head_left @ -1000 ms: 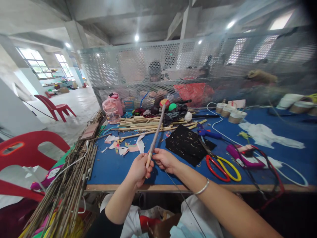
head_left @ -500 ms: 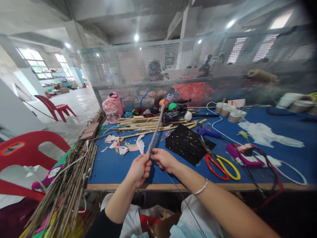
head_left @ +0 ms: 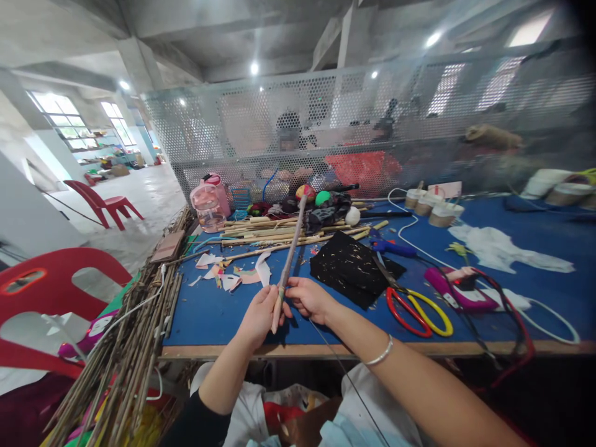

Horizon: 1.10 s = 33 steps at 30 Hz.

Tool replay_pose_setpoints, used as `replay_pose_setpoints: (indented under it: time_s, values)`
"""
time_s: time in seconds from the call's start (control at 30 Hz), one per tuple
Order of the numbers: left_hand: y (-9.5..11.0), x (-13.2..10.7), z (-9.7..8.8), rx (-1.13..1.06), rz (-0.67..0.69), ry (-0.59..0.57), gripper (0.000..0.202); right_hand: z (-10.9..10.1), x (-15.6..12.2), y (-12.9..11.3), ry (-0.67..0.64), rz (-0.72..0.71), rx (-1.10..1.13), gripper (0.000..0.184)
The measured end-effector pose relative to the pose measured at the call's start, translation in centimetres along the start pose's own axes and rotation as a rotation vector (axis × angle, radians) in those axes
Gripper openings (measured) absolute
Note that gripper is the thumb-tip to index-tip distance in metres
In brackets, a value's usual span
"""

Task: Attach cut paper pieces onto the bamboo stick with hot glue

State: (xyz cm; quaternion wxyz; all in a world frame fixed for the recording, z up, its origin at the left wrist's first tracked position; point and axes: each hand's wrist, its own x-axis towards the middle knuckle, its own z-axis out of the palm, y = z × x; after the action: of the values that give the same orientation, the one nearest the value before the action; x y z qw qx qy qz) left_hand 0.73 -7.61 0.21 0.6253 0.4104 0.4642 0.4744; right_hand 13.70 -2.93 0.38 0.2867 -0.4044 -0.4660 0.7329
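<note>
Have shifted the wrapped stick (head_left: 292,249) since the earlier frame, baring its pale pointed lower end between the hands, just below the frame's centre. Grip it in the curled left hand (head_left: 259,315); hold the right hand (head_left: 313,302) closed, fingertips against the stick. See scissors (head_left: 392,283) overlapping black cloth (head_left: 347,267) on the blue table (head_left: 209,323), right of centre. Cannot read the pale box (head_left: 444,190), upper right: too small.

On the table (head_left: 200,323), scraps (head_left: 250,276) lie left of the stick (head_left: 292,251), cloth (head_left: 349,273) right.
</note>
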Motion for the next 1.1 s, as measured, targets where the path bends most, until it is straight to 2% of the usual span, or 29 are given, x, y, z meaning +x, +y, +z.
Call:
replay_pose_setpoints:
  time_s: [0.07, 0.17, 0.3, 0.37, 0.63, 0.8, 0.9, 1.0, 1.1]
  values:
    - [-0.1, 0.2, -0.4, 0.098, 0.064, -0.038, 0.033, 0.0, 0.1, 0.0, 0.009, -0.011, 0.001, 0.024]
    - [-0.2, 0.4, -0.5, 0.037, 0.058, -0.048, 0.036, 0.1, 0.1, 0.1, 0.017, -0.02, 0.002, 0.023]
    - [-0.7, 0.5, -0.1, -0.042, 0.061, 0.112, 0.041, 0.1, 0.0, 0.0, 0.03, -0.015, 0.007, 0.023]
    - [-0.9, 0.5, -0.1, 0.023, 0.076, 0.173, 0.042, 0.1, 0.0, -0.1, 0.036, -0.01, 0.012, 0.022]
    - [-0.5, 0.5, -1.0, 0.509, 0.231, 0.289, 0.046, 0.3, 0.0, 0.0, 0.072, -0.016, -0.029, 0.019]
    - [-0.2, 0.5, -0.9, 0.606, 0.26, 0.284, 0.044, 0.6, -0.1, -0.4, 0.096, 0.008, -0.058, 0.019]
    - [0.0, 0.6, -0.9, 0.626, 0.268, 0.301, 0.043, 0.4, -0.2, -0.7, 0.084, 0.057, -0.05, 0.002]
    - [0.0, 0.7, -1.1, 0.643, 0.283, 0.339, 0.042, 0.0, -0.4, -0.7, -0.002, 0.172, -0.055, 0.024]
    - [-0.1, 0.7, -1.2, 0.638, 0.297, 0.365, 0.041, -0.6, -0.4, -0.6, -0.024, 0.127, -0.126, 0.03]
